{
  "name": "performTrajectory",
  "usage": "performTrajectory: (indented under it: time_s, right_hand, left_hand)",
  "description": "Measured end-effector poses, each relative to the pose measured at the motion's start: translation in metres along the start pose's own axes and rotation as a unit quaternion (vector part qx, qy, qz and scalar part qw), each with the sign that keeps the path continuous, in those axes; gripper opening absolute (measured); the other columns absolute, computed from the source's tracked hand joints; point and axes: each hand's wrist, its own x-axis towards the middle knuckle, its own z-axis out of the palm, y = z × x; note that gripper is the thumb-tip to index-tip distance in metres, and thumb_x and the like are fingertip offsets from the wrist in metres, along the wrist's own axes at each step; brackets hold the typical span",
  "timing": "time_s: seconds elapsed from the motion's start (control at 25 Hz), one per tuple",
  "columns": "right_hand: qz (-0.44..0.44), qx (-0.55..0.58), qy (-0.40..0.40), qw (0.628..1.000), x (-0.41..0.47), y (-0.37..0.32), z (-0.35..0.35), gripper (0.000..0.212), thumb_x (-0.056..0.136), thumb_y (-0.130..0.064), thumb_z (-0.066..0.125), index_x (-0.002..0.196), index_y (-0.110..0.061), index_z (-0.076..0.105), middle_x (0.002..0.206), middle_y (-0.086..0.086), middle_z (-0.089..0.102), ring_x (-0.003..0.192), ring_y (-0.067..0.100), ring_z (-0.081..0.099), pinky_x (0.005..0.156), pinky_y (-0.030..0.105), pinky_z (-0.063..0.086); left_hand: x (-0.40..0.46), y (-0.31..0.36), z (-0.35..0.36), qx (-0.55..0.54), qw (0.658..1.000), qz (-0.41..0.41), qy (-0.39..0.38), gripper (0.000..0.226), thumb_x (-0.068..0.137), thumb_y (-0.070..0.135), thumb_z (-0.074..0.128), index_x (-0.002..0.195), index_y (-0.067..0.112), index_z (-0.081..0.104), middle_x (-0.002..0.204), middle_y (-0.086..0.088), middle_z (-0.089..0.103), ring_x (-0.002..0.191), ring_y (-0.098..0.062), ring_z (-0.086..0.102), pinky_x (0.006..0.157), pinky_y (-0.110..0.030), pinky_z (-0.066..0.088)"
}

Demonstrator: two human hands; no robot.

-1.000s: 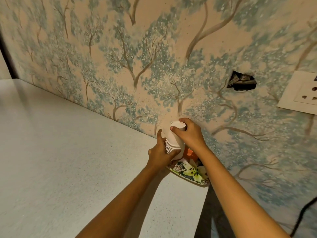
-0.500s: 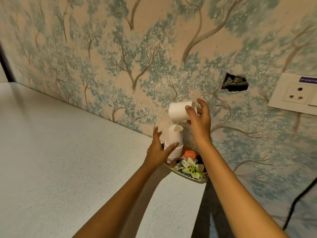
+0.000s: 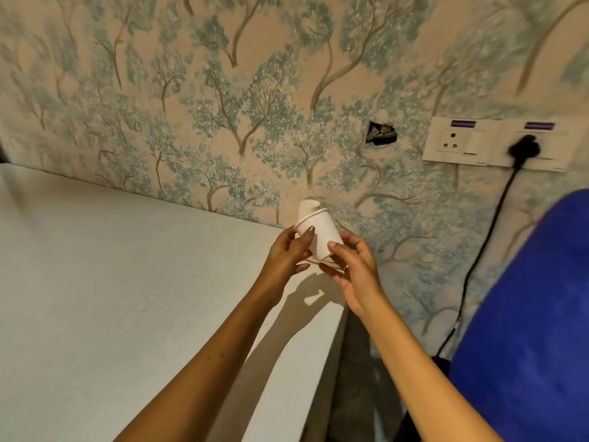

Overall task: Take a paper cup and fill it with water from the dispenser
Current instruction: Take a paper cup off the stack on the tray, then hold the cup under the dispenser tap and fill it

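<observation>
A white paper cup (image 3: 320,239) is held tilted above the counter's far right corner, its rim up and to the left. My left hand (image 3: 287,253) grips its left side with thumb and fingers. My right hand (image 3: 357,269) holds its lower right end. Just behind it, against the wall, the top of the stack of paper cups (image 3: 308,205) pokes out. The flowered tray under the stack is almost wholly hidden by my hands. A large blue rounded object (image 3: 526,330), possibly the dispenser's bottle, fills the right edge.
The pale counter (image 3: 127,298) runs along the tree-patterned wall and ends just right of my hands, with a dark gap (image 3: 360,378) beside it. A white socket panel (image 3: 497,143) holds a black plug (image 3: 524,147) whose cable hangs down.
My right hand lifted one cup off the stack and brought it lower. My left hand let go of the stack and took the cup too. The view swung right, showing the blue object.
</observation>
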Motion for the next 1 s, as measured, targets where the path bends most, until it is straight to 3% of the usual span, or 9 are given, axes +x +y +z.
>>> performTrajectory:
  time_s: [0.12, 0.28, 0.4, 0.52, 0.72, 0.88, 1.0]
  right_hand:
    - [-0.015, -0.093, -0.024, 0.995, -0.040, -0.007, -0.020, 0.032, 0.080, -0.005, 0.068, 0.105, -0.020, 0.056, 0.102, 0.006, 0.067, 0.095, 0.020, 0.063, 0.078, 0.033, 0.050]
    - [-0.043, -0.200, -0.050, 0.978, -0.096, -0.024, -0.050, 0.054, 0.075, -0.003, 0.073, 0.121, -0.015, 0.046, 0.114, 0.005, 0.064, 0.098, 0.010, 0.062, 0.074, 0.019, 0.053]
    - [-0.059, -0.291, -0.060, 0.953, -0.146, -0.044, -0.084, 0.067, 0.071, -0.024, 0.080, 0.128, -0.019, 0.043, 0.121, 0.001, 0.062, 0.108, 0.009, 0.059, 0.086, 0.024, 0.051]
    - [-0.071, -0.353, -0.040, 0.932, -0.203, -0.065, -0.122, 0.073, 0.068, -0.038, 0.081, 0.128, -0.021, 0.044, 0.124, -0.002, 0.059, 0.113, 0.011, 0.056, 0.092, 0.029, 0.050]
    - [-0.084, -0.394, -0.002, 0.915, -0.298, -0.085, -0.183, 0.067, 0.067, -0.034, 0.082, 0.123, -0.023, 0.046, 0.109, -0.019, 0.055, 0.101, 0.001, 0.056, 0.083, 0.022, 0.051]
    - [-0.068, -0.401, 0.017, 0.913, -0.370, -0.075, -0.233, 0.072, 0.065, -0.028, 0.084, 0.124, -0.028, 0.042, 0.117, -0.014, 0.055, 0.106, 0.007, 0.056, 0.085, 0.022, 0.050]
    - [-0.054, -0.400, 0.048, 0.913, -0.412, -0.059, -0.264, 0.079, 0.065, -0.028, 0.085, 0.129, -0.029, 0.039, 0.124, -0.010, 0.053, 0.109, 0.009, 0.055, 0.086, 0.022, 0.051]
  left_hand:
    - [-0.033, -0.001, 0.004, 0.004, 1.000, 0.008, -0.024, 0.047, 0.087, 0.036, 0.066, 0.130, 0.028, 0.050, 0.130, -0.001, 0.062, 0.114, -0.019, 0.063, 0.092, -0.040, 0.056]
    - [-0.079, 0.002, 0.021, 0.041, 0.994, 0.017, -0.100, 0.046, 0.077, 0.032, 0.074, 0.119, 0.038, 0.055, 0.126, 0.005, 0.064, 0.113, -0.017, 0.063, 0.089, -0.038, 0.057]
    - [-0.116, 0.008, 0.048, 0.054, 0.985, 0.016, -0.164, 0.051, 0.079, 0.019, 0.078, 0.124, 0.030, 0.056, 0.125, 0.006, 0.065, 0.113, -0.017, 0.064, 0.088, -0.039, 0.057]
    - [-0.162, 0.010, 0.084, 0.065, 0.974, 0.000, -0.217, 0.059, 0.073, 0.019, 0.078, 0.127, 0.026, 0.054, 0.125, 0.002, 0.065, 0.113, -0.016, 0.064, 0.086, -0.036, 0.058]
    - [-0.249, -0.004, 0.151, 0.069, 0.963, -0.023, -0.260, 0.052, 0.078, 0.009, 0.077, 0.122, 0.025, 0.054, 0.120, 0.003, 0.064, 0.108, -0.009, 0.064, 0.084, -0.033, 0.056]
    - [-0.316, -0.034, 0.192, 0.072, 0.947, -0.047, -0.311, 0.060, 0.075, 0.016, 0.080, 0.128, 0.028, 0.054, 0.128, 0.002, 0.063, 0.118, -0.014, 0.061, 0.094, -0.036, 0.055]
    - [-0.352, -0.057, 0.214, 0.095, 0.931, -0.070, -0.345, 0.061, 0.082, 0.007, 0.074, 0.135, 0.023, 0.049, 0.129, 0.006, 0.062, 0.118, -0.006, 0.060, 0.090, -0.021, 0.054]
